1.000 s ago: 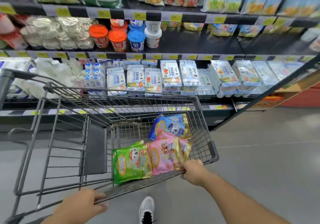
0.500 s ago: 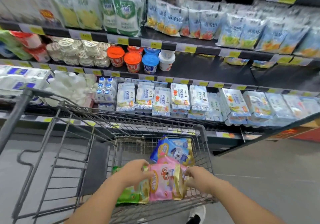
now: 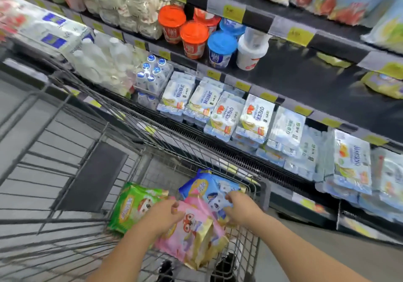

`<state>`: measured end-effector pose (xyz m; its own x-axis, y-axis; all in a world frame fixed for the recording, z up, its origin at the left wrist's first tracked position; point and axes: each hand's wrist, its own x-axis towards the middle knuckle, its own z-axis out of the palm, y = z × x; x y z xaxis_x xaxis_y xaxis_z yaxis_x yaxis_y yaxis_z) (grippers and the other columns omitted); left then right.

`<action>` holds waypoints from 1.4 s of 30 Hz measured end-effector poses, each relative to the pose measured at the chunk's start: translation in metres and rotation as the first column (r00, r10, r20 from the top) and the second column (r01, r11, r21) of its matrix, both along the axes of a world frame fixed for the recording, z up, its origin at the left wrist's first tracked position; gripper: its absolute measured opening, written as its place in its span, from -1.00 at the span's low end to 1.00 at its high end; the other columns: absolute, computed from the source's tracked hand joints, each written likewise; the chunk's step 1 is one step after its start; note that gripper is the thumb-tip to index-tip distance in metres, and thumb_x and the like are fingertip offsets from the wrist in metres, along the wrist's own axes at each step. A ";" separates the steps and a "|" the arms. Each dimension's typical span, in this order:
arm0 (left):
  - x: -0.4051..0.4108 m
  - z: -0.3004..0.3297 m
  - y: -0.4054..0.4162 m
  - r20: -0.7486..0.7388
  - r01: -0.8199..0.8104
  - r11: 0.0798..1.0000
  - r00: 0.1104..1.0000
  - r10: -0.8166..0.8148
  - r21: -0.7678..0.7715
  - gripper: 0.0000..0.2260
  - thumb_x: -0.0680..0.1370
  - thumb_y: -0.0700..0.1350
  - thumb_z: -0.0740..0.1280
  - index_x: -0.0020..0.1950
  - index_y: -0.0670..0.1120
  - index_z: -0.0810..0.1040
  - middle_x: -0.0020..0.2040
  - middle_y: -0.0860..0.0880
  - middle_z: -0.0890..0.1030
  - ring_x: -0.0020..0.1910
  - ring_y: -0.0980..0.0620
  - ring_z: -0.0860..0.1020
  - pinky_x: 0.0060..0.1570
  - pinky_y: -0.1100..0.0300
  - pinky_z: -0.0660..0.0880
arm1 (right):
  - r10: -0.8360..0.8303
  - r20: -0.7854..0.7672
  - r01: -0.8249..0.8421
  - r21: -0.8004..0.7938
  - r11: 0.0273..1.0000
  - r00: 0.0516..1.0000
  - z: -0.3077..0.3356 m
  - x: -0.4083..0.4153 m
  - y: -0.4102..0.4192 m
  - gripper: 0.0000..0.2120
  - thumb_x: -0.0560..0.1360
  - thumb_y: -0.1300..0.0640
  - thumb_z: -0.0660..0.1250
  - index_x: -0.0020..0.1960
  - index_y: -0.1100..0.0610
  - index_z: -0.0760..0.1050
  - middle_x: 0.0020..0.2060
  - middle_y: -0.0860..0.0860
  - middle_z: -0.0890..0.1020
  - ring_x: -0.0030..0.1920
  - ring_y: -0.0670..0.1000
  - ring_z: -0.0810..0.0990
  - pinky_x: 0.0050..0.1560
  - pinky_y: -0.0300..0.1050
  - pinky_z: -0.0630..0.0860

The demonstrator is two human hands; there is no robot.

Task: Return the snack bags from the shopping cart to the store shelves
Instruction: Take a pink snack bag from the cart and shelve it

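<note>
Three snack bags lie in the wire shopping cart (image 3: 72,166): a green bag (image 3: 133,205) on the left, a pink bag (image 3: 192,236) in the middle and a blue bag (image 3: 209,186) behind it. My left hand (image 3: 162,216) grips the pink bag's upper left edge, between the green and pink bags. My right hand (image 3: 242,208) holds the blue bag at its right side, fingers curled over it. The store shelves (image 3: 305,78) rise just beyond the cart.
Shelves hold tubs with orange and blue lids (image 3: 194,39), white bottles (image 3: 104,63), packs of small bottles (image 3: 152,76) and rows of pale blue multipacks (image 3: 253,118). A dark bare stretch of shelf lies at right. Grey floor (image 3: 327,260) runs to the right of the cart.
Both hands left the cart handle and reached into the basket. The left hand went onto the pink bag, the right moved up onto the blue bag. The view swung closer to the shelves.
</note>
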<state>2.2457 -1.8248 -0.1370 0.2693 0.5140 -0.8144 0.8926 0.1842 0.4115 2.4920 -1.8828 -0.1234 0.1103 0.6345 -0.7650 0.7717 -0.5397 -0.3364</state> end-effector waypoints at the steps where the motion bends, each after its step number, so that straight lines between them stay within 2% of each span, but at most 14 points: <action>1: 0.002 -0.011 -0.004 -0.005 -0.024 1.000 1.000 0.024 -0.006 -0.54 0.52 0.15 0.37 0.34 -0.06 0.51 0.23 -0.04 0.61 0.16 0.01 0.57 0.20 0.09 0.49 | 0.003 -0.006 -0.003 0.006 1.000 1.000 -0.010 0.000 0.006 -0.56 0.57 0.10 0.24 0.42 0.18 0.38 0.32 0.13 0.53 0.29 0.11 0.53 0.26 -0.05 0.49; 6: 0.006 -0.059 -0.021 -0.029 -0.090 0.995 0.996 0.089 -0.052 -0.62 0.56 0.13 0.34 0.27 -0.06 0.55 0.15 -0.08 0.59 0.01 0.00 0.53 -0.07 0.16 0.43 | 0.045 -0.023 -0.046 -0.049 0.998 0.999 -0.058 -0.021 0.015 -0.75 0.51 0.19 0.27 0.12 0.28 0.53 0.07 0.22 0.63 -0.01 0.14 0.59 -0.11 -0.09 0.46; 11: -0.004 -0.090 -0.036 -0.057 -0.104 0.988 0.994 0.098 -0.115 -0.73 0.54 0.15 0.33 0.06 -0.03 0.53 0.06 -0.06 0.58 0.04 -0.05 0.54 0.04 0.09 0.48 | 0.089 -0.119 -0.108 -0.159 0.981 0.989 -0.099 -0.063 0.008 -0.57 0.52 0.08 0.32 0.34 0.21 0.46 0.21 0.15 0.57 0.20 0.13 0.56 0.12 -0.06 0.52; 15: -0.014 -0.104 -0.036 -0.060 -0.131 0.983 0.990 0.124 -0.130 -0.65 0.52 0.16 0.35 0.15 -0.07 0.57 0.08 -0.08 0.57 -0.01 -0.03 0.53 -0.08 0.14 0.41 | 0.260 -0.008 -0.257 -0.181 0.949 0.966 -0.125 -0.091 0.008 -0.63 0.45 0.01 0.36 0.16 0.22 0.47 -0.06 0.11 0.57 0.06 0.16 0.56 -0.22 -0.09 0.47; 19: -0.026 -0.107 -0.035 -0.046 -0.134 0.978 0.991 0.128 -0.159 -0.75 0.57 0.06 0.32 0.09 -0.10 0.55 0.04 -0.07 0.57 -0.03 -0.03 0.53 -0.01 0.07 0.46 | 0.357 0.167 -0.327 -0.185 0.927 0.919 -0.138 -0.113 0.003 -0.39 0.43 -0.09 0.41 0.34 0.16 0.30 0.29 0.17 0.35 0.35 0.22 0.30 0.31 0.08 0.34; 22: -0.032 -0.106 -0.033 -0.071 -0.123 0.979 0.991 0.112 -0.164 -0.85 0.59 0.04 0.31 0.04 -0.02 0.51 0.09 -0.08 0.60 0.07 -0.05 0.56 0.11 0.06 0.48 | 0.284 0.239 -0.252 -0.156 0.955 0.929 -0.146 -0.125 -0.002 -0.32 0.39 0.01 0.48 0.36 0.18 0.22 0.32 0.17 0.29 0.35 0.20 0.30 0.33 0.08 0.36; 24: -0.035 -0.106 -0.033 -0.097 -0.094 0.981 0.992 0.079 -0.170 -0.78 0.58 0.05 0.30 0.14 -0.03 0.58 0.17 -0.08 0.62 0.15 -0.05 0.57 0.14 0.10 0.47 | 0.214 0.216 -0.181 -0.162 0.970 0.953 -0.148 -0.128 -0.002 -0.40 0.38 0.11 0.49 0.30 0.18 0.28 0.25 0.15 0.38 0.24 0.15 0.47 0.10 -0.02 0.49; 28: -0.036 -0.101 -0.033 -0.116 -0.057 0.979 0.993 0.034 -0.195 -0.70 0.59 0.04 0.30 0.20 -0.11 0.58 0.26 -0.08 0.55 0.16 -0.06 0.55 0.19 0.11 0.48 | 0.090 0.086 -0.059 -0.310 0.949 0.992 -0.143 -0.121 0.004 -0.57 0.36 0.15 0.53 0.13 0.16 0.42 -0.13 0.02 0.54 0.00 0.06 0.61 -0.18 -0.11 0.53; 31: -0.036 -0.099 -0.035 -0.122 -0.102 0.967 0.990 0.074 -0.235 -0.36 0.59 0.07 0.30 0.59 -0.14 0.19 0.52 -0.13 0.31 0.34 -0.15 0.46 0.28 0.02 0.46 | -0.223 -0.030 0.195 -0.378 0.905 0.974 -0.133 -0.101 0.008 -0.57 0.27 0.18 0.60 0.02 0.25 0.48 -0.18 0.08 0.58 -0.13 0.07 0.64 -0.20 -0.13 0.59; 33: -0.032 -0.093 -0.039 -0.165 -0.325 0.871 0.945 0.282 -0.368 -0.22 0.55 0.19 0.33 0.63 -0.04 0.02 0.51 -0.18 0.34 0.35 -0.22 0.48 0.26 -0.10 0.51 | -0.567 -0.148 0.462 -0.435 0.773 0.810 -0.118 -0.083 0.005 -0.64 0.26 0.33 0.57 -0.01 0.34 0.53 -0.19 0.19 0.63 -0.36 0.06 0.64 -0.38 -0.14 0.59; 35: -0.021 -0.085 -0.042 -0.203 -0.558 0.603 0.807 0.555 -0.570 -0.32 0.52 0.26 0.34 0.50 -0.11 0.32 0.30 -0.26 0.56 0.22 -0.25 0.58 0.19 -0.09 0.56 | -0.769 -0.233 0.593 -0.518 0.617 0.595 -0.104 -0.064 -0.001 -0.70 0.29 0.39 0.53 0.00 0.33 0.57 -0.15 0.23 0.68 -0.38 0.08 0.63 -0.32 -0.10 0.59; 37: -0.009 -0.083 -0.042 -0.176 -0.654 0.352 0.601 0.780 -0.670 -0.46 0.49 0.20 0.40 0.28 -0.17 0.53 0.06 -0.25 0.70 0.08 -0.22 0.65 0.10 -0.09 0.60 | -0.852 -0.313 0.630 -0.576 0.521 0.419 -0.094 -0.050 -0.005 -0.73 0.32 0.36 0.53 0.00 0.30 0.61 -0.02 0.25 0.70 -0.20 0.15 0.66 -0.05 0.03 0.61; 39: 0.003 -0.083 -0.037 -0.150 -0.691 0.198 0.408 0.900 -0.695 -0.48 0.40 0.13 0.50 0.23 -0.18 0.61 0.01 -0.21 0.73 0.00 -0.19 0.69 0.04 -0.15 0.63 | -0.899 -0.363 0.655 -0.622 0.430 0.246 -0.091 -0.041 -0.009 -0.54 0.25 0.28 0.60 0.11 0.30 0.61 0.09 0.26 0.67 -0.04 0.18 0.63 0.11 0.07 0.53; 42: 0.015 -0.069 -0.026 -0.182 -0.661 0.068 0.301 0.936 -0.748 -0.50 0.36 0.05 0.59 0.21 -0.16 0.65 0.16 -0.27 0.68 0.13 -0.27 0.65 0.09 -0.33 0.56 | -0.876 -0.450 0.616 -0.643 0.454 0.175 -0.082 -0.041 -0.013 -0.56 0.21 0.20 0.64 0.05 0.21 0.63 -0.03 0.17 0.69 -0.19 0.11 0.63 -0.21 -0.12 0.51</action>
<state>2.2606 -1.8504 -0.2063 0.3014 0.0058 -0.9535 -0.1358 0.9901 -0.0369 2.4509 -1.8955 -0.2056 -0.1770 0.3178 -0.9315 -0.4558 -0.8653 -0.2086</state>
